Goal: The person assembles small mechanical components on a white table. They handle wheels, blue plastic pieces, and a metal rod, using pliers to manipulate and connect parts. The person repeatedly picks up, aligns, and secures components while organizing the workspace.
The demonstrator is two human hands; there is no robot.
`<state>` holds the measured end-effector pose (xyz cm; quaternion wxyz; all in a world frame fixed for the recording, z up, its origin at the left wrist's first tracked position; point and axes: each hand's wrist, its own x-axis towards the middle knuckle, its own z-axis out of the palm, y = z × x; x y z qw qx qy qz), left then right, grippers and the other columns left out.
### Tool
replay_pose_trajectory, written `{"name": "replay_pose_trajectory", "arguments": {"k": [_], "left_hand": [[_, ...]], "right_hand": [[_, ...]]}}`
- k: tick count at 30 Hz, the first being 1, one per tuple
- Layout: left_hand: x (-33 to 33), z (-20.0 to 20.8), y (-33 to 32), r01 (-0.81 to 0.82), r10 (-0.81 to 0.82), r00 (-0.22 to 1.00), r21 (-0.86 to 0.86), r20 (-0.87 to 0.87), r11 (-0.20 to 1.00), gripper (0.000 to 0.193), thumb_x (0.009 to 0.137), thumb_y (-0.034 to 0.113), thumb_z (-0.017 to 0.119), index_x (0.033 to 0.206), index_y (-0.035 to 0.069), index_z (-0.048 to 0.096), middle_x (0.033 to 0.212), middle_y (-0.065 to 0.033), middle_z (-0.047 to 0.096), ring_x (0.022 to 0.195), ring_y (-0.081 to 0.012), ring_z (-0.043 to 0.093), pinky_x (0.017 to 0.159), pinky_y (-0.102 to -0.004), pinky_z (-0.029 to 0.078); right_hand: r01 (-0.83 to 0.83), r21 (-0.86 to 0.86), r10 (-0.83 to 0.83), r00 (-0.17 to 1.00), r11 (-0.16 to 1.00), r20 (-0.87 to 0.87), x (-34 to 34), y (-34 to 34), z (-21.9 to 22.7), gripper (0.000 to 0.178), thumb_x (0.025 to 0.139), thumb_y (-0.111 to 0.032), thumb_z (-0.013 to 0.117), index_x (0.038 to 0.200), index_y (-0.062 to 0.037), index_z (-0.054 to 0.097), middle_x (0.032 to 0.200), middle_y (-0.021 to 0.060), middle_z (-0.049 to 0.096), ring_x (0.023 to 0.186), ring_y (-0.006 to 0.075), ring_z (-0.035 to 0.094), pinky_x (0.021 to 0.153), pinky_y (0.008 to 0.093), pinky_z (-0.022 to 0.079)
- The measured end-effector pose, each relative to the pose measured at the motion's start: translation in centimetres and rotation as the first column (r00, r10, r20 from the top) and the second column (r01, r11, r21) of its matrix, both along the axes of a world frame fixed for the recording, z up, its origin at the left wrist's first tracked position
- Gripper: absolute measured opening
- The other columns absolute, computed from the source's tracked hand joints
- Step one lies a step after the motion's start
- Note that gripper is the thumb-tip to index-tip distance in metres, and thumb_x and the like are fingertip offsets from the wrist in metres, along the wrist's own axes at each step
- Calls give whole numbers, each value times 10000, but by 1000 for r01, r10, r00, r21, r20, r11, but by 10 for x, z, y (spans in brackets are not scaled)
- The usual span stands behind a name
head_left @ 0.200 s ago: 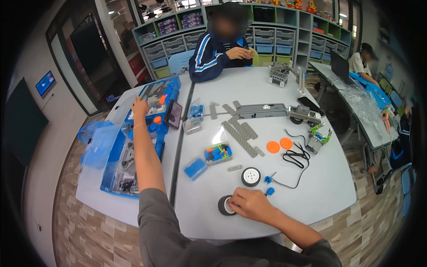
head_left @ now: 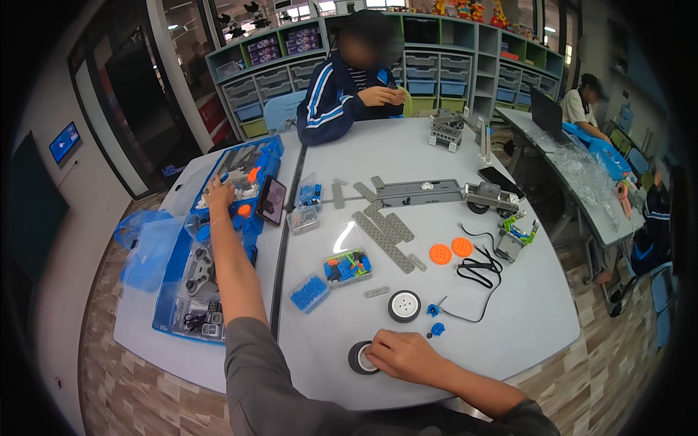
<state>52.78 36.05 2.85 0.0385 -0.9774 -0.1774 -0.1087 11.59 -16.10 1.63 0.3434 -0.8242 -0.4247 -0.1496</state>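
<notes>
My left hand point(head_left: 219, 192) reaches into the far part of a blue parts case point(head_left: 169, 291), over a compartment with small white pieces. Its fingers are spread and bent, and I see nothing held in them. At the near edge of the table, my right hand point(head_left: 407, 356) pinches at the pale hub of a black-tyred wheel point(head_left: 356, 358); the fingertips hide part of the hub. A second wheel point(head_left: 404, 306) lies flat just beyond it. Small blue connectors point(head_left: 436, 330) are to the right, one with a thin shaft.
A tablet point(head_left: 273, 201) leans beside the case. Mid-table are a box of blue pins point(head_left: 310, 293), a box of mixed parts point(head_left: 347, 268) and grey perforated plates point(head_left: 382, 240). Orange gears point(head_left: 440, 254), a black cable point(head_left: 476, 272) and grey assemblies point(head_left: 494, 196) lie right. Another person point(head_left: 342, 102) sits opposite.
My left hand has shifted slightly within the case and its fingers have spread. My right hand stays at the wheel. The whole view has moved a little.
</notes>
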Motion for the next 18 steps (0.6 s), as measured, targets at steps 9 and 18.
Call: {"name": "replay_pose_trajectory", "arguments": {"k": [9, 18], "left_hand": [[6, 14, -1, -43, 18, 978, 118, 207, 992, 605, 1018, 410, 582, 1573, 238, 412, 1688, 2, 291, 1500, -322, 343, 1073, -695, 368], [-83, 111, -84, 416, -557, 600, 370, 574, 830, 652, 991, 288, 653, 1575, 137, 408, 1674, -71, 309, 1491, -308, 362, 1146, -495, 374]], "right_hand": [[12, -46, -9, 998, 999, 58, 4, 1, -3, 128, 792, -34, 684, 886, -40, 597, 862, 71, 535, 722, 212, 631, 592, 347, 527], [152, 29, -150, 987, 988, -55, 4, 9, -5, 84, 862, -73, 708, 931, -41, 671, 871, 80, 575, 718, 246, 640, 618, 369, 535]]}}
